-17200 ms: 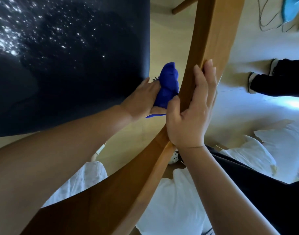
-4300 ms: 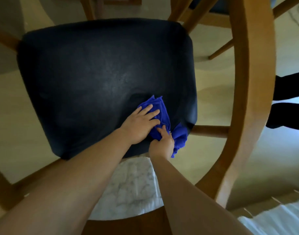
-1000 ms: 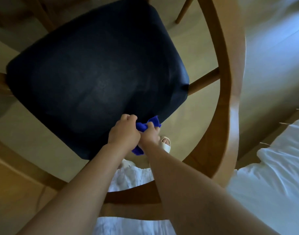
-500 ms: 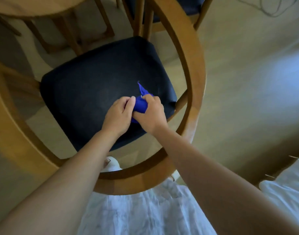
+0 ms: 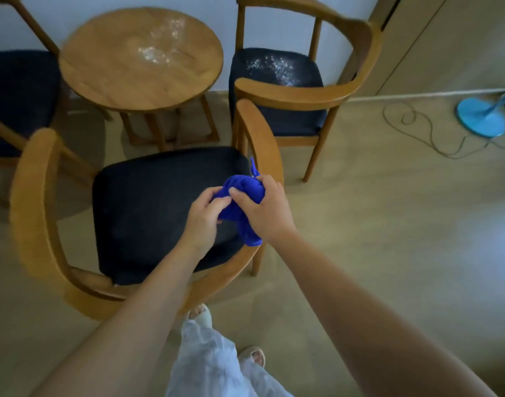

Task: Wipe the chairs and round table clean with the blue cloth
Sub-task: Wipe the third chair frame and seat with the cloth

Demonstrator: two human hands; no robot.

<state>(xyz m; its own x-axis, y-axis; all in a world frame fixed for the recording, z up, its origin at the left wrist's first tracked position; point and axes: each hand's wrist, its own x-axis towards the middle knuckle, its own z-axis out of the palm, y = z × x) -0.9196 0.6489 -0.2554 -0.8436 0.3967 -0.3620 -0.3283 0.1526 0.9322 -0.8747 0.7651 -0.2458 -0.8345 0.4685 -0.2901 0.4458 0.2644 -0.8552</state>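
Both hands are raised over the near chair (image 5: 148, 207) and meet at the blue cloth (image 5: 242, 193).

Right hand (image 5: 267, 212): fingers and thumb curled round the bunched cloth, gripping it from the right side.
Left hand (image 5: 201, 222): fingertips pinch the cloth's left edge, just beside the right thumb.

A tail of cloth hangs down under the right hand. A small peak of it sticks up past the knuckles. The cloth is over the right part of the dark seat; whether it touches the seat cannot be told.

The chair's wooden armrest (image 5: 262, 144) curves just beyond the right hand.

Well beyond the left hand is the round counter (image 5: 108, 75), with white specks (image 5: 156, 50) on its top.

Beyond the right hand is a second chair (image 5: 297, 121), its dark seat also speckled white.

Far to the left of the left hand is a third chair (image 5: 16, 90), cut off by the frame edge.

Well to the right of the right hand are the floor (image 5: 388, 224), a looped cord (image 5: 428, 133) and a blue fan base (image 5: 481, 117).

Below the forearms are pale clothing and sandalled feet.
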